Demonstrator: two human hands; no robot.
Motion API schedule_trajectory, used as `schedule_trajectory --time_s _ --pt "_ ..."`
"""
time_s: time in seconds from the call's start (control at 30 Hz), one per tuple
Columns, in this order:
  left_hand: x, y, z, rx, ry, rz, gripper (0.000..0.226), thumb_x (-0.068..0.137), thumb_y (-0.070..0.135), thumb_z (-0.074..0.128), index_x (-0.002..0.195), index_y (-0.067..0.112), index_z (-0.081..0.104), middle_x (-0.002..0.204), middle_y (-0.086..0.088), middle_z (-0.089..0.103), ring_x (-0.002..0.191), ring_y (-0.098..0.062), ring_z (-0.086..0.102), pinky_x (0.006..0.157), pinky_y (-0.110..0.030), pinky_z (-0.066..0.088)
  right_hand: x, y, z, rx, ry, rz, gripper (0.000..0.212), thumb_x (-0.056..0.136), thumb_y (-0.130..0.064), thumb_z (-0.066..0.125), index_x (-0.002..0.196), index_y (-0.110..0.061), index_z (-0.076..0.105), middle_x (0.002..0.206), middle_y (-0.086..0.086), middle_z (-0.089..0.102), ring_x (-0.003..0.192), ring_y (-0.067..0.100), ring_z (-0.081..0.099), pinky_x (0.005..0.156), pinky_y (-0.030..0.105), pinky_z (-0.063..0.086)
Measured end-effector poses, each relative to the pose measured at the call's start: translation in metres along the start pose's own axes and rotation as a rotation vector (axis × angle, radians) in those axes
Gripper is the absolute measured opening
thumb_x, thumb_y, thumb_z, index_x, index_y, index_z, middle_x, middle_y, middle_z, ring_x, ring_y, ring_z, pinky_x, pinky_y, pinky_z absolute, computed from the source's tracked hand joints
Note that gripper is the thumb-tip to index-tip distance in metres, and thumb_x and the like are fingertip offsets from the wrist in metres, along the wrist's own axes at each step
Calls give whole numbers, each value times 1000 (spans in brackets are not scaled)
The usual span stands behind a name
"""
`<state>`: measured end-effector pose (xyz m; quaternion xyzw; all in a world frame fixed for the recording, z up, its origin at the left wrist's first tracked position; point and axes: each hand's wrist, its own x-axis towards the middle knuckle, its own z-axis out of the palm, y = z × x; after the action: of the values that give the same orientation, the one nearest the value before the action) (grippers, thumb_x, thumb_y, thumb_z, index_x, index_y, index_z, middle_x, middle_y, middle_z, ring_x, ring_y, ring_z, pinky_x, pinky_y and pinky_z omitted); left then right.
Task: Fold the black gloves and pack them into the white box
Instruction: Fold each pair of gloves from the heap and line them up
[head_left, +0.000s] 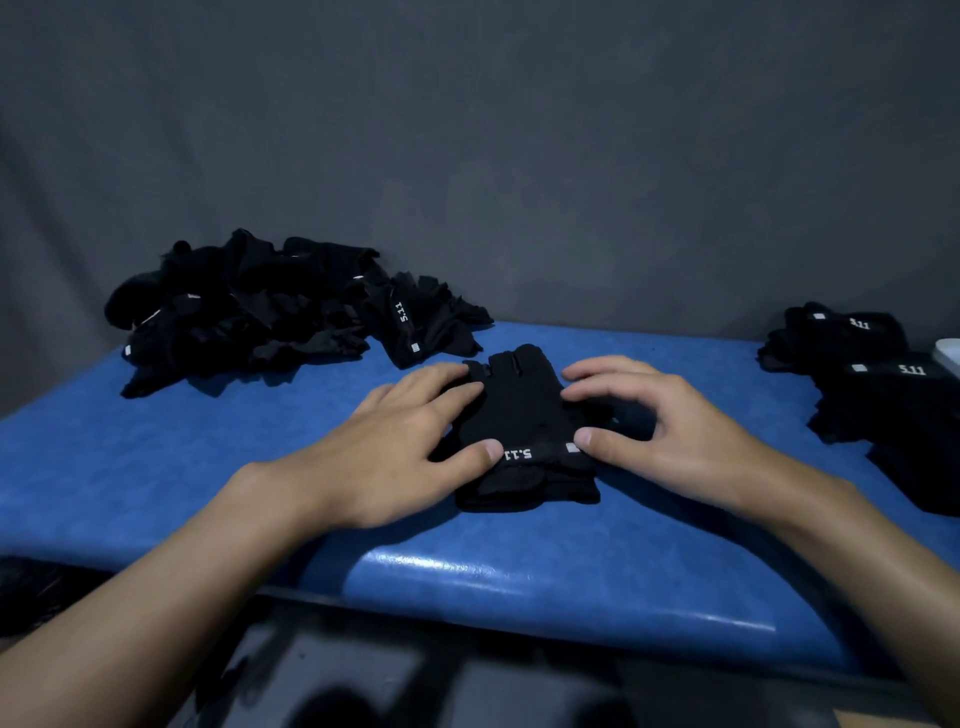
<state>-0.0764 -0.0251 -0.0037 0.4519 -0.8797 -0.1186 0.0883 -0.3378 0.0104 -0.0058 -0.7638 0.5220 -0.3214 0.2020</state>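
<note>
A pair of black gloves (524, 415) with white "5.11" lettering lies stacked flat in the middle of the blue table (208, 467). My left hand (410, 441) rests on the pair's left side, thumb on the cuff, fingers spread over the edge. My right hand (654, 426) is arched over its right side, thumb pressing the cuff, fingertips touching the gloves. At the far right edge a sliver of the white box (949, 353) shows; most of it is out of frame.
A loose heap of black gloves (270, 306) sits at the back left of the table. Stacks of folded black gloves (883, 395) lie at the right. A grey cloth backdrop hangs behind. The table's front edge runs below my forearms.
</note>
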Motion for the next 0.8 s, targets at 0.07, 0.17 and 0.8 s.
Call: schedule_trajectory --time_s 0.07,0.17,0.8 --pt "0 1 -1 -8 23 66 89 78 79 17 155 34 23 161 19 13 146 3 6 116 -19 5 -5 -2 -2 -5 -10 -20 26 86 -22 74 111 -28 70 129 -20 58 125 -4 48 108 21 35" --pt "-1 1 0 -7 -32 101 68 91 71 29 153 42 25 162 20 15 140 13 1 113 -15 2 -12 -1 -1 -21 -84 -7 30 87 -32 72 117 -28 69 131 -19 58 125 -7 49 110 22 36" --pt "-11 -1 2 -140 20 240 70 77 71 53 142 44 47 155 18 37 144 9 20 120 -17 17 -22 -13 1 31 -64 -21 31 80 -20 80 110 -25 72 117 -19 64 116 -1 57 103 22 41"
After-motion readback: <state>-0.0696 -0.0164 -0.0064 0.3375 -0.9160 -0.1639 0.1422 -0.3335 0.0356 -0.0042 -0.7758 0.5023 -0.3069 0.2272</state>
